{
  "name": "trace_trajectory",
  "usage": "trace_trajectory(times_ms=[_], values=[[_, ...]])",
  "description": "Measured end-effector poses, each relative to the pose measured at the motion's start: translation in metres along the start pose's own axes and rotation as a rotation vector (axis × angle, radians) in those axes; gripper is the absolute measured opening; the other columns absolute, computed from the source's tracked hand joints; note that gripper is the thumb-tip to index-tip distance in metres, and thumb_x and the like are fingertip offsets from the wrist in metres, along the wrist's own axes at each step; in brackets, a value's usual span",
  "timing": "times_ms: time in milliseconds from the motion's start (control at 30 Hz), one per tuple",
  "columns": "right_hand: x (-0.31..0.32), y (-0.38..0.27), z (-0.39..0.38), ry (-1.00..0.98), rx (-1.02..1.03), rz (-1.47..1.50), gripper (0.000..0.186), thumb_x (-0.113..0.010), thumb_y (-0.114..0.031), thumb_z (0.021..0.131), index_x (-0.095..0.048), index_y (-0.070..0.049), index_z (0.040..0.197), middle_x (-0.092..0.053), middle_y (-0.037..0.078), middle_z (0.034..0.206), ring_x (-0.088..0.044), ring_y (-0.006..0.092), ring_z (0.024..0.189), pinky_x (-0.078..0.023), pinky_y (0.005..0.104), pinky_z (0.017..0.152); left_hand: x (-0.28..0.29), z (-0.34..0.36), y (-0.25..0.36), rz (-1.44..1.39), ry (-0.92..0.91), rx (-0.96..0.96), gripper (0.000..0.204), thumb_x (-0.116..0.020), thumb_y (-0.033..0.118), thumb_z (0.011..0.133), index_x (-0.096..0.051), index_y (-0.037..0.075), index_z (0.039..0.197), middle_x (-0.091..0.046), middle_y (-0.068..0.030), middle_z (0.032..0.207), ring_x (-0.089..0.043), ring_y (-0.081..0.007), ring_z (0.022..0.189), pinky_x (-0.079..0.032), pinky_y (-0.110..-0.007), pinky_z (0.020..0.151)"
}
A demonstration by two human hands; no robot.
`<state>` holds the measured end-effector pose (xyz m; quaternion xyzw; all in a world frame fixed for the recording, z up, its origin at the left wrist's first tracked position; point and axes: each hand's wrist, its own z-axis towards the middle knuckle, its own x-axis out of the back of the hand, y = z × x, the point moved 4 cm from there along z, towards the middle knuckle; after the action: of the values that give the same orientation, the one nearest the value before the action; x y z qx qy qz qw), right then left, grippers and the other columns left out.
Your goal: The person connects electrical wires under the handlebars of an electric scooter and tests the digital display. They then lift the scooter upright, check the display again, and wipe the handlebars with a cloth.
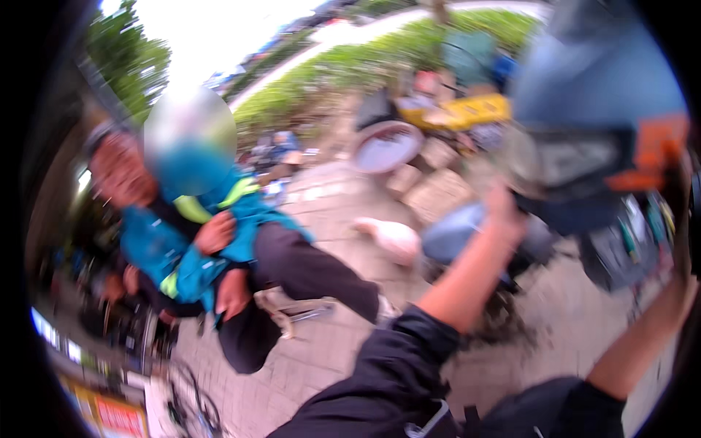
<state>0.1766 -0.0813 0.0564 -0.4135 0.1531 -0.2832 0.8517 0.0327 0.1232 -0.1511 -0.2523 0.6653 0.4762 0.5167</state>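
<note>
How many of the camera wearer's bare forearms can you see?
2. The left forearm reaches up right of centre, toward the blurred blue-grey object with orange patches; the right forearm is at the lower right.

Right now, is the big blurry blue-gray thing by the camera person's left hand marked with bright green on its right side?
Not quite: the marking is orange, not green, as the head view shows. The big blurry blue-gray thing is indeed by the left hand.
</note>
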Motion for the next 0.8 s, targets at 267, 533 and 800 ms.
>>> trace_trajectory(times_ms=[267, 533, 800], values=[[-0.023, 0.001, -0.021, -0.049, 0.063, -0.016, 0.04, -0.067, -0.029, 0.087, -0.063, 0.01, 0.098, -0.066, 0.011, 0.081, -0.062, 0.0118, 0.068, -0.051, 0.0232, 0.063, 0.01, -0.021, 0.029, 0.019, -0.177, 0.094, 0.038, -0.043, 0.007, 0.09, -0.047, -0.004, 0.127, -0.054, -0.0189, 0.127, -0.052, -0.0325, 0.116, -0.041, -0.047, 0.103], [-0.015, 0.009, -0.009, -0.127, 0.021, -0.152, 0.028, -0.064, -0.022, 0.089, -0.065, 0.004, 0.099, -0.065, 0.006, 0.079, -0.06, 0.0111, 0.067, -0.048, 0.0245, 0.059, 0.009, -0.009, 0.019, -0.062, -0.149, 0.213, 0.039, -0.04, 0.023, 0.097, -0.05, 0.0, 0.127, -0.053, -0.0162, 0.13, -0.049, -0.0333, 0.121, -0.037, -0.05, 0.105], [-0.03, 0.02, -0.004, -0.066, -0.055, 0.031, 0.049, -0.077, -0.034, 0.075, -0.059, 0.007, 0.095, -0.065, 0.015, 0.077, -0.064, 0.0168, 0.069, -0.049, 0.0319, 0.06, -0.002, -0.009, 0.034, 0.009, -0.153, 0.143, 0.042, -0.038, 0.021, 0.097, -0.044, -0.003, 0.131, -0.05, -0.0172, 0.133, -0.051, -0.0321, 0.119, -0.042, -0.045, 0.103]])
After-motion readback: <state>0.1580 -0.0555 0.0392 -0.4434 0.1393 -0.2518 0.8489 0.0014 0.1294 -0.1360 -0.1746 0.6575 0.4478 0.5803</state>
